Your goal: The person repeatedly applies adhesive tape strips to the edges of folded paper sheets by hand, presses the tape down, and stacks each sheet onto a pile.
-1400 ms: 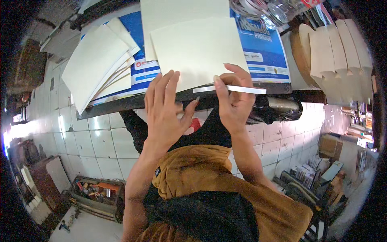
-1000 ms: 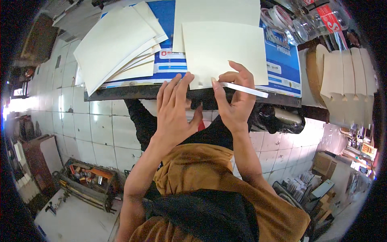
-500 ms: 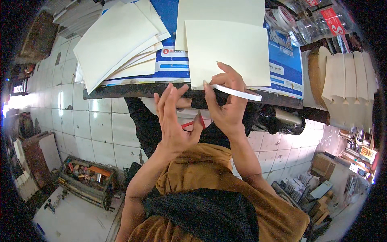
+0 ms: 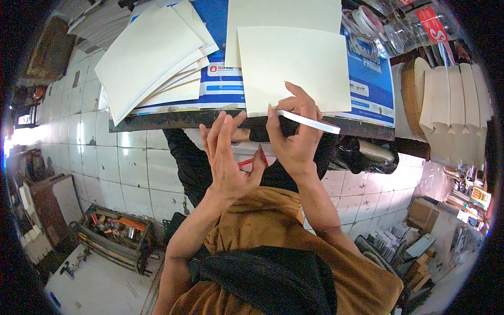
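Pinching a thin white ring-shaped roll of tape (image 4: 308, 122) in the right hand (image 4: 293, 131) at the table's front edge

The roll sits between the right thumb and fingers, tilted, its far end slanting down to the right. It is just beside the lower edge of a cream rectangular paper sheet (image 4: 294, 68); whether any tape is stuck to that edge cannot be told. The left hand (image 4: 231, 165) is released, fingers spread and thumb well apart from them, its fingertips near the sheet's lower left corner. Whether they touch it is unclear. Below, a small red object (image 4: 264, 159) shows beside the left thumb, partly hidden.

The sheet overlaps a second, larger cream sheet (image 4: 286, 13) behind it, both lying on a blue-and-white printed cover (image 4: 371, 100) across a dark worn table (image 4: 173, 118). To their left lies a fanned pile of cream sheets (image 4: 152, 55). At the right back, several white rings of tape (image 4: 362, 23) lie near a clear plastic bottle with a red label (image 4: 412, 34). Further right stands a row of thick cream paper blocks (image 4: 449, 100). White square floor tiles (image 4: 134, 173) show beneath the table.
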Available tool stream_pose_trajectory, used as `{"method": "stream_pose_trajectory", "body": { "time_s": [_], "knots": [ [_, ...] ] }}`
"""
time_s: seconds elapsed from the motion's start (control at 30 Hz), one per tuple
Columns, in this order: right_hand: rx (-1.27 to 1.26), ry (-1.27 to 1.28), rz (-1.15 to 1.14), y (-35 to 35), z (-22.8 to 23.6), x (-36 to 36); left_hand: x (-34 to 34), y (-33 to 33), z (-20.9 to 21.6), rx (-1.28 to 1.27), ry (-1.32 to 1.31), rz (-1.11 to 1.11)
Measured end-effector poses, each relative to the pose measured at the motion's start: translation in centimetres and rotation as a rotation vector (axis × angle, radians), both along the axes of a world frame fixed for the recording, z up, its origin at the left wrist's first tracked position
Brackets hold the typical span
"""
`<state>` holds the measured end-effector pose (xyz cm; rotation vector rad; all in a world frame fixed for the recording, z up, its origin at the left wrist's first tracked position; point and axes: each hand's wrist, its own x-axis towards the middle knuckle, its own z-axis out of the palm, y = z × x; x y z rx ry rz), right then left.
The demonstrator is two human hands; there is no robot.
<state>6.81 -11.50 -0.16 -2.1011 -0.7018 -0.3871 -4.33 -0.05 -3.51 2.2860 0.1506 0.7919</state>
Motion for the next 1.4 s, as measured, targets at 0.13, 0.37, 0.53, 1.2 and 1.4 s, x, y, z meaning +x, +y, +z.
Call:
{"method": "stream_pose_trajectory", "body": {
  "time_s": [0.13,0.37,0.53,1.2,1.4],
  "knots": [
    [0.016,-0.008,-0.007,0.0,-0.1,0.0,0.1,0.0,0.0,0.013,0.012,0.006],
    [0.009,0.120,0.017,-0.3,-0.3,-0.2,0.4,-0.2,-0.2,0.110,0.078,0.001],
    [-0.143,0.044,-0.004,-2.4,2.0,-0.1,0.7,-0.4,0.4,0.164,0.145,0.007],
    [-0.083,-0.119,-0.248,-12.3,1.3,6.2,0.9,-0.8,-0.5,0.172,0.112,0.036],
    [0.469,0.216,-0.152,-13.3,1.4,6.7,0.7,-0.6,-0.6,0.210,0.114,0.045]
  ]
}}
